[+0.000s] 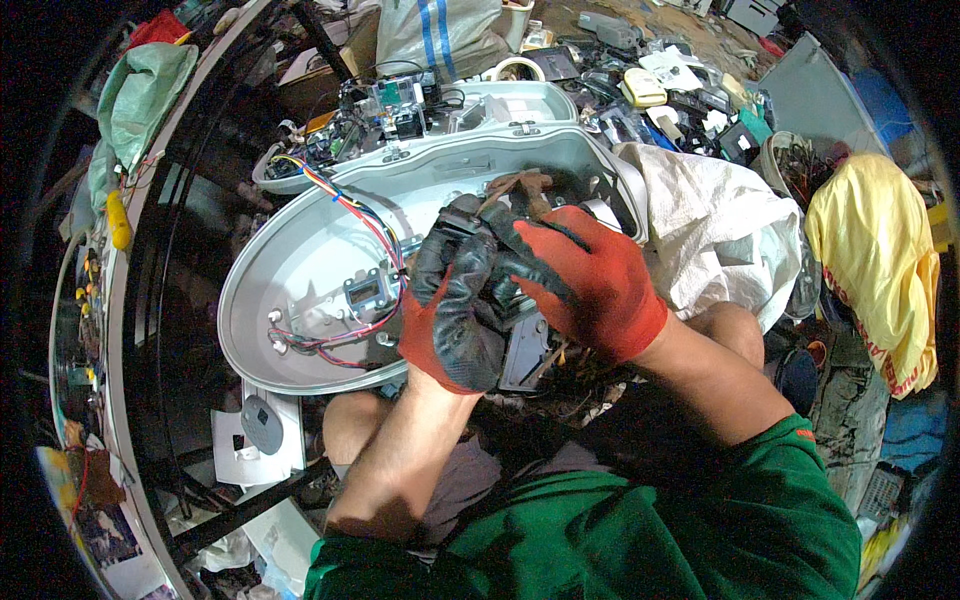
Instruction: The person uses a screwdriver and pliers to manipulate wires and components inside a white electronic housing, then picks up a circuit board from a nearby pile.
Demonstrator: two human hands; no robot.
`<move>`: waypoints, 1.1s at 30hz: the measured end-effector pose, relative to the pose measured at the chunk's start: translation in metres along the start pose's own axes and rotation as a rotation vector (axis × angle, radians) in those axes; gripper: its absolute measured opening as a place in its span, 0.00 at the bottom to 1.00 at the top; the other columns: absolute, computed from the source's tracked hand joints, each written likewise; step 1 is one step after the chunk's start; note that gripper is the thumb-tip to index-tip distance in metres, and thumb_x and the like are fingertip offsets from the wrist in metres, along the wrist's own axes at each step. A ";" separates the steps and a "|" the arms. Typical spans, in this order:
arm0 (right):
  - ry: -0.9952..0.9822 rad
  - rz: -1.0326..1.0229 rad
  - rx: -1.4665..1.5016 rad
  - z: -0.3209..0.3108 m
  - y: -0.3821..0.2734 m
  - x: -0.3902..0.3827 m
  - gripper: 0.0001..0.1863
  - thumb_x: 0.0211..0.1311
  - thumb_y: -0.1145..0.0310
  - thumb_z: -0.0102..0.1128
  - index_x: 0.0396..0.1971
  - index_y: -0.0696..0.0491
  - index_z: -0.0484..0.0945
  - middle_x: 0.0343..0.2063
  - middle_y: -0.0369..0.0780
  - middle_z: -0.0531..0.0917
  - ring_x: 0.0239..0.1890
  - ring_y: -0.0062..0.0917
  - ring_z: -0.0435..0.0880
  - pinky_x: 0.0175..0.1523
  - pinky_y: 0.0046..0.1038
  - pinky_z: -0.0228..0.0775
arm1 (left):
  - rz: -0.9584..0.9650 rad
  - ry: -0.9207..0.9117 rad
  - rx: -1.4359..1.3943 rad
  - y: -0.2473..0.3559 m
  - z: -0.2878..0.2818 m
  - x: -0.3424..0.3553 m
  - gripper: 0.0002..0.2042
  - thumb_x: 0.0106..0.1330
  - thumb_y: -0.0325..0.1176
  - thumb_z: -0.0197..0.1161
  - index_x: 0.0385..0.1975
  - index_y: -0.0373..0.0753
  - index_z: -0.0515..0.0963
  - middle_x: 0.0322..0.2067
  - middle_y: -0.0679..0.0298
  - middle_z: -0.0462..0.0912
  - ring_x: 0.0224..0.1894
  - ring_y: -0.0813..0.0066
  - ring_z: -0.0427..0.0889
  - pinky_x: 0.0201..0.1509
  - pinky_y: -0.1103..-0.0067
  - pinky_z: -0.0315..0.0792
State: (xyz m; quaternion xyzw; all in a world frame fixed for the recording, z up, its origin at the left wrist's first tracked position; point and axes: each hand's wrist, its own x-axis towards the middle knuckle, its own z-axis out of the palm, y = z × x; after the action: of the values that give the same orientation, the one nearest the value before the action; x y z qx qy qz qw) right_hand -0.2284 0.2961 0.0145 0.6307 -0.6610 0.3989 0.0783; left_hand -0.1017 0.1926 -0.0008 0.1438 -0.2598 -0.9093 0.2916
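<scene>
Both of my hands wear red gloves with black-coated palms and fingers. My left hand (pixel 455 310) is closed, its fingers curled round a small dark part that they mostly hide. Close against it, my right hand (pixel 590 280) has its fingers bent and pinched toward the same spot; what they grip is hidden. Under the hands lies a grey oval housing (pixel 250 300), open like a shell. Inside it are a bundle of coloured wires (pixel 372 228) and a small framed metal part (pixel 368 291). A brown cloth-like piece (pixel 522 186) shows just beyond my fingertips.
Beyond the housing, a second grey shell (pixel 525 100) holds circuit boards and wires. A heap of electronic scrap (pixel 690 95) spreads at the far right. A white sack (pixel 710 215) and a yellow bag (pixel 872 270) stand on the right. A dark metal frame (pixel 165 320) runs along the left.
</scene>
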 end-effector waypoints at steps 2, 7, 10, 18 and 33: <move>0.044 0.040 0.081 -0.001 0.004 0.002 0.23 0.48 0.68 0.67 0.47 0.55 0.76 0.37 0.46 0.80 0.36 0.40 0.81 0.38 0.33 0.75 | 0.030 0.025 0.010 0.004 0.003 0.001 0.17 0.65 0.23 0.57 0.54 0.35 0.70 0.45 0.59 0.79 0.43 0.71 0.81 0.46 0.75 0.78; 0.043 0.670 0.916 -0.013 0.012 0.014 0.16 0.60 0.63 0.62 0.43 0.57 0.79 0.35 0.40 0.84 0.35 0.29 0.82 0.41 0.29 0.74 | 0.147 0.075 0.195 0.009 -0.003 0.006 0.17 0.62 0.23 0.61 0.52 0.32 0.71 0.43 0.57 0.80 0.42 0.69 0.82 0.48 0.73 0.79; -0.115 0.957 1.405 -0.020 0.040 0.006 0.15 0.64 0.66 0.56 0.49 0.56 0.76 0.38 0.37 0.83 0.38 0.24 0.81 0.44 0.27 0.73 | 0.123 0.051 0.311 0.013 -0.008 0.008 0.21 0.64 0.24 0.59 0.57 0.33 0.67 0.45 0.53 0.80 0.40 0.63 0.83 0.42 0.72 0.81; -0.197 0.898 1.961 -0.020 0.044 0.006 0.22 0.64 0.72 0.53 0.57 0.59 0.67 0.50 0.43 0.79 0.50 0.28 0.79 0.55 0.28 0.73 | 0.054 0.062 0.424 0.004 -0.010 0.012 0.19 0.64 0.23 0.60 0.55 0.32 0.70 0.43 0.55 0.82 0.40 0.68 0.83 0.42 0.73 0.81; -0.270 0.455 1.217 -0.024 0.039 -0.001 0.20 0.64 0.73 0.48 0.57 0.57 0.71 0.57 0.43 0.73 0.58 0.27 0.73 0.61 0.28 0.67 | 0.029 0.046 0.440 0.009 0.000 0.008 0.15 0.63 0.23 0.62 0.50 0.32 0.75 0.42 0.60 0.82 0.40 0.75 0.82 0.45 0.78 0.78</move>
State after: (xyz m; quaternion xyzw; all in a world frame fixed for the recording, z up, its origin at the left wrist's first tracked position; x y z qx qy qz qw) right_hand -0.2727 0.3077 0.0131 0.4512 -0.4384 0.6253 -0.4617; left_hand -0.1046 0.1816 0.0035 0.2210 -0.4471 -0.8228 0.2724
